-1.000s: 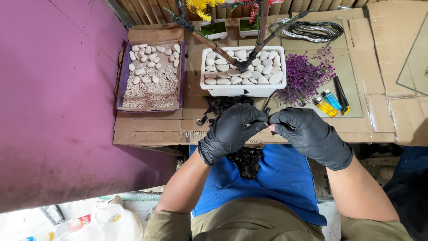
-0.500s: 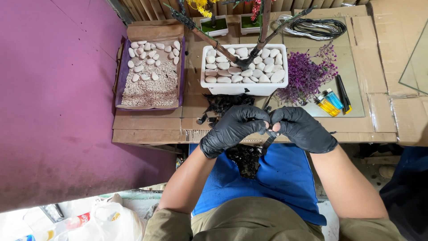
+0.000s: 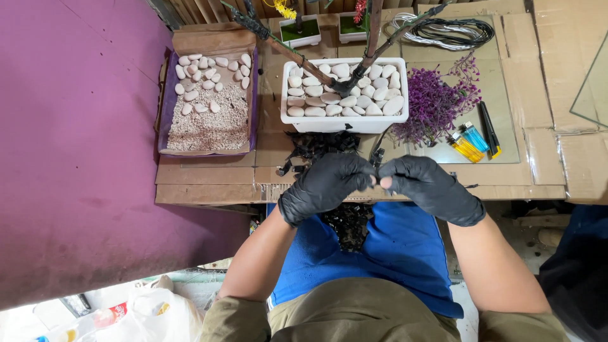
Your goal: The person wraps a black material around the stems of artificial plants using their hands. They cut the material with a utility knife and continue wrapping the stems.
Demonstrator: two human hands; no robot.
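**Two gloved hands meeting over a small dark strip at the counter's near edge**

Centre of the frame: the left hand (image 3: 326,185) and the right hand (image 3: 425,186), both in black gloves, are brought together fingertip to fingertip. Between them they pinch a thin black strip (image 3: 377,159), which rises a little above the point where the fingers meet; a torn glove tip exposes one fingertip there. Both hands are closed around this strip, the left curled from the left side, the right from the right side.

Just above the hands, on the cardboard-covered counter (image 3: 209,183), lies a heap of black shreds (image 3: 320,144); more of the same lies below the hands on a blue cloth (image 3: 405,253) across the lap. Above the heap stands a white planter (image 3: 345,120) filled with pale pebbles, from which dark twisted branches (image 3: 304,60) rise toward the top edge.

Upper left: a shallow box (image 3: 206,104) of gravel and pebbles. Right of centre: a purple plant sprig (image 3: 434,104), two lighters (image 3: 467,140) and a utility knife (image 3: 489,130). Top right: a coil of wire (image 3: 453,31).
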